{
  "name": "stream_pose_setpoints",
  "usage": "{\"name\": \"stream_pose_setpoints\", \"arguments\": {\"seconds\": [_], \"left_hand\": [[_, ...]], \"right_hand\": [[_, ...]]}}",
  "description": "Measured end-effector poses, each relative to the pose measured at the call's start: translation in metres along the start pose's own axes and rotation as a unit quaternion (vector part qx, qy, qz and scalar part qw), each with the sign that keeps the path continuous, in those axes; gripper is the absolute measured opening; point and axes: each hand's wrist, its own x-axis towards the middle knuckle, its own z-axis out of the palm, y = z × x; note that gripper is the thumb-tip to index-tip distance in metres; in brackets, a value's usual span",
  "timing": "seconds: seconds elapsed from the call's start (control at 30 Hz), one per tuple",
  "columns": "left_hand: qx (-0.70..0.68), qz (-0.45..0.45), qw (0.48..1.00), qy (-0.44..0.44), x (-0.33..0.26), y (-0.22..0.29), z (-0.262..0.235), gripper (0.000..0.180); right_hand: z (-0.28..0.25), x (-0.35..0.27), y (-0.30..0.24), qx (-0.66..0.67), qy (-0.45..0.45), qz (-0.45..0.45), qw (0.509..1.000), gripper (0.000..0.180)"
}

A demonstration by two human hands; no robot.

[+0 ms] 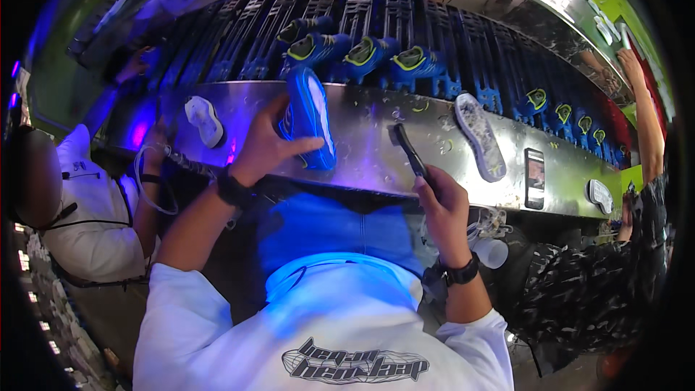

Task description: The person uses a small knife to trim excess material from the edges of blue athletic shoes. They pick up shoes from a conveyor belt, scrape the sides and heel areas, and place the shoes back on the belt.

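Note:
My left hand grips a blue shoe upper, its underside turned up and to the right with a pale strip along it. My left thumb lies across that underside. In my right hand is a dark-handled brush, its head pointing away from me above the metal bench. Brush and shoe upper are apart. To the right of the brush a pale grey sole lies on the bench, its surface mottled. A white sole rests left of the shoe upper.
Behind the bench, a slatted conveyor rack carries several blue shoes. A phone and another sole lie further right. A white cup sits below the bench edge. People work on both sides and across.

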Motion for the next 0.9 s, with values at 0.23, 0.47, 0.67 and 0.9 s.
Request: {"name": "stream_pose_setpoints", "arguments": {"seconds": [0.23, 0.47, 0.67, 0.9], "left_hand": [[0.121, 0.152, 0.977, 0.093, -0.060, -0.064, 0.021, 0.080], [0.318, 0.256, 0.908, 0.092, -0.097, -0.086, 0.024, 0.063], [0.327, 0.258, 0.899, 0.132, -0.112, -0.095, 0.037, 0.052], [0.307, 0.253, 0.905, 0.154, -0.113, -0.099, 0.041, 0.049]], "right_hand": [[0.058, 0.001, 0.018, -0.049, -0.019, 0.049, 0.997, 0.026], [0.086, 0.008, 0.053, 0.059, -0.078, 0.132, 0.986, 0.027], [0.106, 0.007, 0.057, -0.041, -0.056, 0.070, 0.995, 0.029], [0.100, -0.010, 0.056, -0.012, -0.106, 0.052, 0.993, 0.026]]}}
